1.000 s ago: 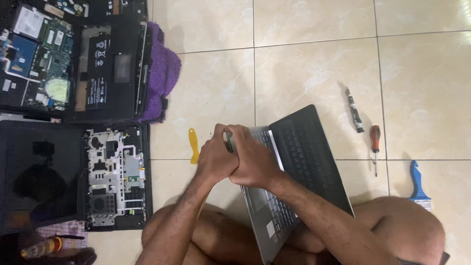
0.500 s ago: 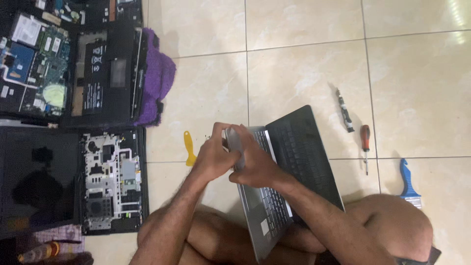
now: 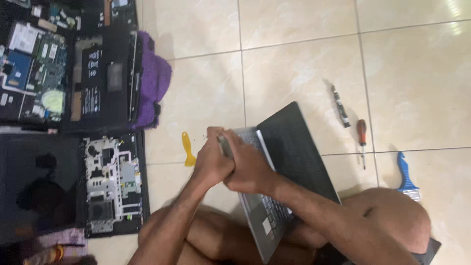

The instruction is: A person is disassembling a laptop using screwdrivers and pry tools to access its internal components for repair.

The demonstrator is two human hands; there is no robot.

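The laptop (image 3: pixel 289 162) lay half open across the seated person's legs, its silver keyboard half sloping down toward the lap and its dark lid angled up and away, and both hands met at its far corner near the hinge. Far off to the left of the hands, an opened laptop base (image 3: pixel 68 73) lay on the tiled floor (image 3: pixel 294 64) with its circuit boards and flat black battery showing, and a purple cloth (image 3: pixel 154 91) stuck out from under its near edge. Below that, still well left of the hands, a second stripped chassis (image 3: pixel 113 184) sat beside a dark screen panel (image 3: pixel 37 189). Just left of the hands a yellow plastic pry tool (image 3: pixel 187 148) lay flat on the floor, close to the left hand's knuckles but apart from them. The left hand (image 3: pixel 211 159) was curled tight, fingers closed around the laptop's corner, though blur hid exactly what the fingers pinched. The right hand (image 3: pixel 248 167) pressed up against it, folded shut over the same silver edge, its thumb lost behind the left hand. To the right of the hands, past the lid, a short dark bar-shaped tool (image 3: pixel 340 105) lay on the floor, then a red-handled screwdriver (image 3: pixel 361 140) just beside it, and farthest right a blue-handled brush (image 3: pixel 406 172) near the person's right knee.
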